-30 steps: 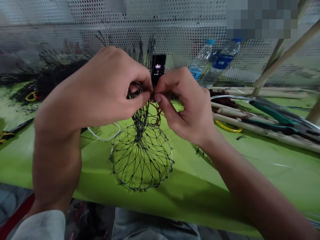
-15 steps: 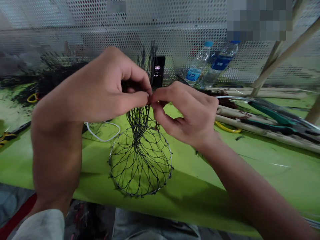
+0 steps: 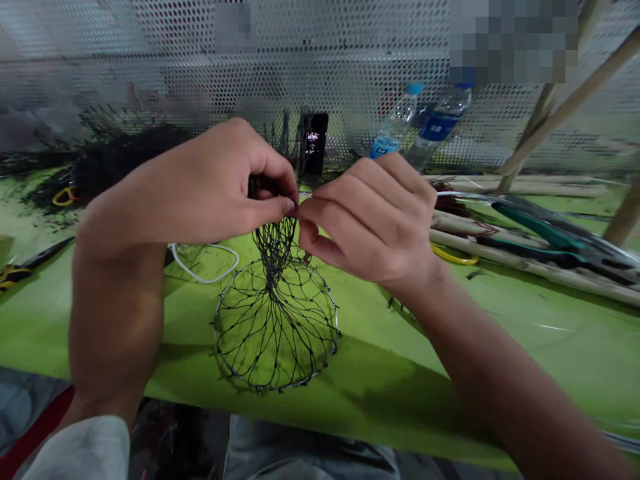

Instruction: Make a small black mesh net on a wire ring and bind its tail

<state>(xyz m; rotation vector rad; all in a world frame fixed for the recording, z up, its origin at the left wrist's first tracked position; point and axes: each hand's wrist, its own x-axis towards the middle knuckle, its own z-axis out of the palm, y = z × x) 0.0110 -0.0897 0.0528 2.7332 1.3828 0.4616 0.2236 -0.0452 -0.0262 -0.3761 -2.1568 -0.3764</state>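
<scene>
Right of the yellow-and-black-handled pliers [image 3: 35, 263] on a bright green table [image 3: 380, 353], I had the bare left hand [image 3: 210, 187] pinched closed around the gathered neck of 1 black knotted-cord net [image 3: 273, 288], apparently to keep its strands bunched. The net stood at centre, long axis near upright, round wire-rimmed end down, loose ends pointing up. The bare right hand [image 3: 375, 220] curled close by the neck; I could not tell what, if anything, it gripped.
</scene>
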